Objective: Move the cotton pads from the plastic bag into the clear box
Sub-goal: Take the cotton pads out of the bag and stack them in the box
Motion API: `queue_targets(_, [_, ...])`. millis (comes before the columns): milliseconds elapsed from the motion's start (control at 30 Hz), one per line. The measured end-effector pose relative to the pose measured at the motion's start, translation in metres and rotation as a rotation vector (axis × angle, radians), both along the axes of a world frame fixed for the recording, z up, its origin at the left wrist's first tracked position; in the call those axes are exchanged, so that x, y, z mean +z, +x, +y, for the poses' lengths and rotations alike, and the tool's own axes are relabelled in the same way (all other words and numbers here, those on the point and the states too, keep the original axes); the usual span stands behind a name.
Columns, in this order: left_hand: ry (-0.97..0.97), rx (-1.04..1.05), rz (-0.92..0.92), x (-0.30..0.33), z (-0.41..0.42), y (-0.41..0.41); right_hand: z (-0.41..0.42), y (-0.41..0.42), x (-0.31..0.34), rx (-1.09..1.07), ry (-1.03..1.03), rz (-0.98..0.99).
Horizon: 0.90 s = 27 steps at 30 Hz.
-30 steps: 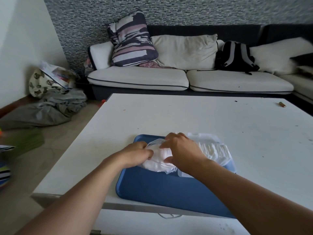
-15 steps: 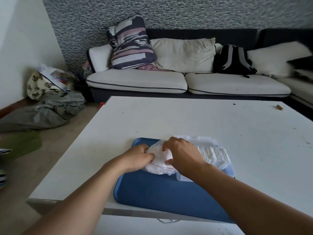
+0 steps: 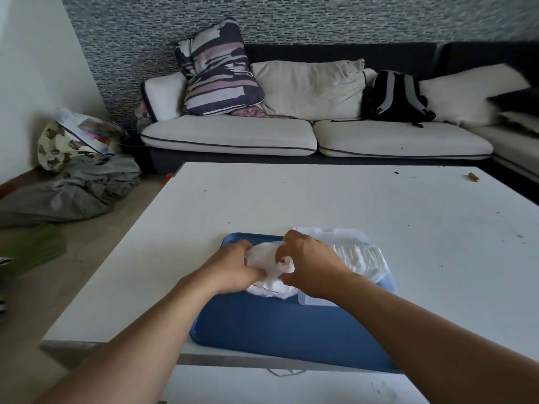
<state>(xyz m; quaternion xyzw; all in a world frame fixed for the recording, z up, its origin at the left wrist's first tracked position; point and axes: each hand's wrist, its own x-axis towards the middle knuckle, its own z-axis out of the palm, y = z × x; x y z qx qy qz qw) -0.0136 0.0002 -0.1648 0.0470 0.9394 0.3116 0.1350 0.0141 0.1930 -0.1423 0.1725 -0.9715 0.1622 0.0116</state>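
Observation:
A crinkled plastic bag [image 3: 269,268] with white cotton pads inside lies on a blue tray [image 3: 277,325] near the table's front edge. My left hand [image 3: 233,268] grips the bag's left side. My right hand [image 3: 309,265] pinches the bag's top right part, fingers curled into the plastic. Just right of the bag sits the clear box [image 3: 379,279], holding a row of white cotton pads [image 3: 361,256] stacked on edge. My right hand and wrist hide much of the box's left half.
The white table [image 3: 335,199] stretches far behind the tray, with a small brown object [image 3: 474,177] at its far right. A sofa [image 3: 315,135] with pillows and a black backpack [image 3: 393,96] stands beyond. Clothes and bags lie on the floor at left.
My right hand's fingers have curled deeper into the bag's top, bunching the plastic. Both hands stay on the bag over the tray; the view has tilted slightly.

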Motion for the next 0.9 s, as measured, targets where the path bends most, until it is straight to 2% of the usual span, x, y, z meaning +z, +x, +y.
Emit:
queue_targets(100, [-0.022, 0.046, 0.116, -0.004, -0.003, -0.006, 0.003, 0.0, 0.01, 0.011, -0.115, -0.007])
queue_targets(267, [-0.149, 0.11, 0.119, -0.008, -0.005, -0.007, 0.016, 0.007, 0.035, -0.031, -0.448, -0.021])
queue_targets(400, [-0.29, 0.015, -0.025, 0.003, 0.002, -0.002, 0.03, 0.009, 0.047, -0.172, -1.057, -0.263])
queue_targets(433, [-0.204, 0.002, -0.029, 0.012, 0.006, 0.001, 0.031, 0.01, 0.047, -0.207, -1.171, -0.337])
queue_targets(467, [-0.002, 0.031, -0.038, 0.025, 0.012, 0.006, 0.03, 0.01, 0.046, -0.23, -1.227, -0.386])
queue_targets(567, [0.857, 0.289, -0.085, 0.055, 0.041, 0.022, 0.02, 0.012, 0.039, -0.242, -1.276, -0.45])
queue_targets(600, [1.045, 0.365, -0.114, 0.06, 0.052, 0.027, 0.014, 0.014, 0.038, -0.232, -1.288, -0.468])
queue_targets(633, [1.149, 0.424, -0.135, 0.062, 0.063, 0.033, 0.008, 0.016, 0.037, -0.219, -1.293, -0.484])
queue_targets(800, [1.192, 0.709, -0.093, 0.062, 0.088, 0.038, -0.012, 0.019, 0.041, -0.241, -1.198, -0.524])
queue_targets(900, [1.192, 0.683, -0.105, 0.066, 0.085, 0.036, -0.009, 0.017, 0.042, -0.215, -1.074, -0.511])
